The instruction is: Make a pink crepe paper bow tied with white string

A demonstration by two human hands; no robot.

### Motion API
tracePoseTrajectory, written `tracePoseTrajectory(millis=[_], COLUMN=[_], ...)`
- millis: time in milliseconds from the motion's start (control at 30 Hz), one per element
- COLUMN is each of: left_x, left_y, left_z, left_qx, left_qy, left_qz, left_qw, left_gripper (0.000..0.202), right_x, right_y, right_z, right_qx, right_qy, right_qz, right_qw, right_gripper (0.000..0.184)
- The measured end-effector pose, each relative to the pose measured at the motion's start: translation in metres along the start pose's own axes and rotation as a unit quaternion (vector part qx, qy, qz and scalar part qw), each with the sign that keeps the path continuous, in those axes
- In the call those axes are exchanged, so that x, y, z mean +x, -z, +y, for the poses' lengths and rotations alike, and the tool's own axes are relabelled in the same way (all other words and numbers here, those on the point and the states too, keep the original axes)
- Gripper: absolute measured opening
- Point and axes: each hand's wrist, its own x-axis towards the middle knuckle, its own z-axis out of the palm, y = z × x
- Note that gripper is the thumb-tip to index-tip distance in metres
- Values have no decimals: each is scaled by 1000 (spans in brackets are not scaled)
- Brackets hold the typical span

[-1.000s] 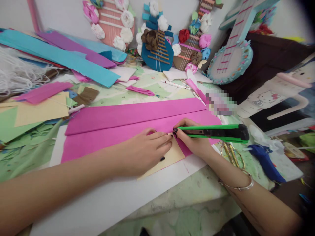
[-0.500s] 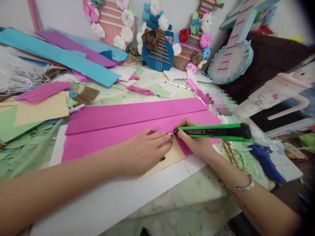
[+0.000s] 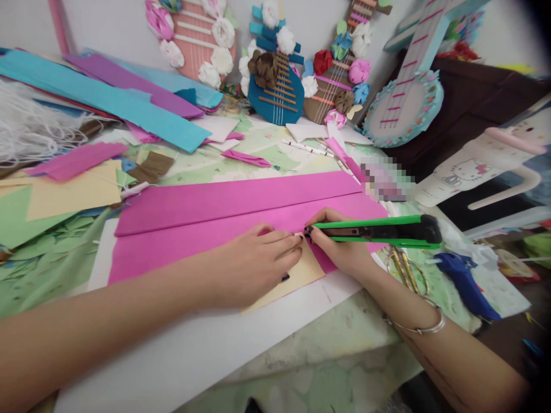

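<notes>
Right hand closed round a green cutter, pen-fashion, tip down at the edge of a cream card. Left hand open and flat, gripping nothing, fingertips pressing the card, seemingly to stop it slipping. Card lies on pink paper, spread over a white board at the near edge of the table; the board likely shields the tabletop. Scissors and glue gun lie just right.

A blue paper guitar is being propped against the wall, with a pink guitar being displayed just left of it and a brown guitar just right. Turquoise crepe paper and white string are being kept well left of it, and scissors and a blue glue gun well below and right of it.
</notes>
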Motion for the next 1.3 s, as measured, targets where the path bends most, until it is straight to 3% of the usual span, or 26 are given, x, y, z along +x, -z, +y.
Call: tracePoseTrajectory(millis=[1300], left_x=[-1], left_y=[-1], left_z=[0], left_qx=[-22], left_qy=[17], left_qz=[0], left_qw=[1000], left_gripper=[44], right_x=[-3], right_y=[2], right_z=[-2], right_qx=[-9], right_qy=[7], right_qz=[0], right_qw=[1000], right_gripper=[8])
